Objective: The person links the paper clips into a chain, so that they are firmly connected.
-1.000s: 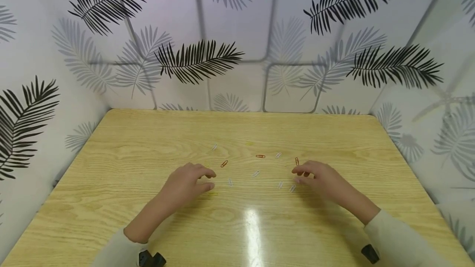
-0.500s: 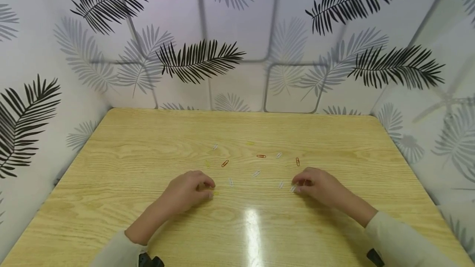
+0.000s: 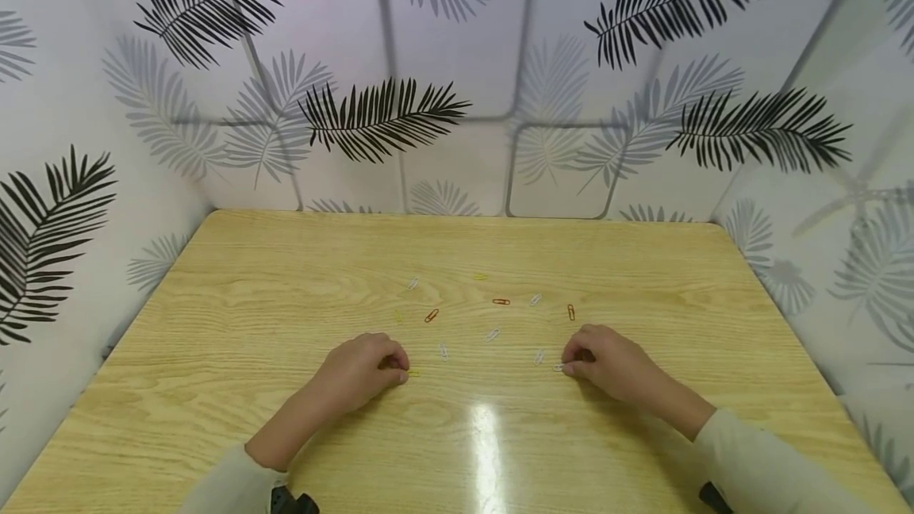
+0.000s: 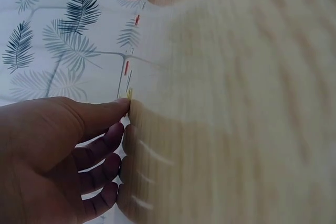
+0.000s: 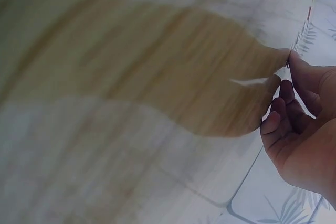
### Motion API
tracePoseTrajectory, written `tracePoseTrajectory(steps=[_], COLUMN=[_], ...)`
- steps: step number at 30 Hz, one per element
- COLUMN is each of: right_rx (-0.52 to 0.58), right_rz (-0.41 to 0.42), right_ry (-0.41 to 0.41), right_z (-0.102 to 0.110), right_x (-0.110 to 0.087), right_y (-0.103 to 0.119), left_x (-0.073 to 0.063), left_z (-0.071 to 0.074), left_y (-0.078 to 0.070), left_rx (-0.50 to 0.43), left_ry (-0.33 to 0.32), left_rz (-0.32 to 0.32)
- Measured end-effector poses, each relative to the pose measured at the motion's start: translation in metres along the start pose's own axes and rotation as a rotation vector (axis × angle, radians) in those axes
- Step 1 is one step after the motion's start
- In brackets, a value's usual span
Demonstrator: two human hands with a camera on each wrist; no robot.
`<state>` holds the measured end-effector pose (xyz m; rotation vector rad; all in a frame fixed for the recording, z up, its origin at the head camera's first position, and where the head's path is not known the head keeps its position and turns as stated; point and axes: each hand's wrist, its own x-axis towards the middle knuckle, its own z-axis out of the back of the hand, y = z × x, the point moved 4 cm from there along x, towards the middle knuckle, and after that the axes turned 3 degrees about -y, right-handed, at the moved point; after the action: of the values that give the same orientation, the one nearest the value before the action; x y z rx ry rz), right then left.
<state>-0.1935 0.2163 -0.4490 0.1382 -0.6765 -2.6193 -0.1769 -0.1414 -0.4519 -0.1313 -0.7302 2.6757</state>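
Observation:
Low over the table, my left hand (image 3: pixel 360 373) pinches a yellow paper clip (image 3: pixel 414 373) between thumb and forefinger. In the left wrist view the clip (image 4: pixel 129 93) sticks up past the thumb tip, and the other fingers curl loosely below. On the right side, my right hand (image 3: pixel 607 362) pinches one end of a white paper clip (image 3: pixel 558 367) at the tabletop. A second white paper clip (image 3: pixel 539 356) lies just beyond it, and a red paper clip (image 3: pixel 571 312) lies behind that hand. Another white paper clip (image 3: pixel 444 351) is to the right of my left hand.
Several more clips are scattered mid-table, among them a red clip (image 3: pixel 432 315), a red clip (image 3: pixel 501 301), a white clip (image 3: pixel 493 334) and two yellow ones, one of them a far yellow clip (image 3: pixel 481 277). The wooden table (image 3: pixel 286 252) meets a leaf-patterned wall (image 3: pixel 457 157) at the back.
Both hands have come down to the table and their fingertips have closed on clips: left on the yellow one, right on the nearest white one, which has turned slightly.

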Motion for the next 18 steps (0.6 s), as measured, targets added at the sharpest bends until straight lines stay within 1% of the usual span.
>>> tracePoseTrajectory(steps=[8, 10, 14, 18], right_rx=[-0.006, -0.004, 0.034, 0.110], right_rz=[-0.001, -0.013, -0.042, -0.058], right_ry=[0.010, 0.013, 0.017, -0.002], right_z=[-0.0016, -0.0017, -0.0010, 0.0014], right_x=[0.0001, -0.0001, -0.0016, -0.0035], right_y=[-0.0017, -0.0021, -0.0022, -0.0004], left_x=[0.0000, 0.0000, 0.0003, 0.0002], left_z=[-0.0002, -0.0005, -0.0014, -0.0024], left_y=[0.0001, 0.0003, 0.0013, 0.0015], left_rx=[-0.002, -0.002, 0.005, -0.032], left_ry=[-0.001, 0.000, 0.004, 0.019], left_rz=[0.005, 0.002, -0.011, 0.000])
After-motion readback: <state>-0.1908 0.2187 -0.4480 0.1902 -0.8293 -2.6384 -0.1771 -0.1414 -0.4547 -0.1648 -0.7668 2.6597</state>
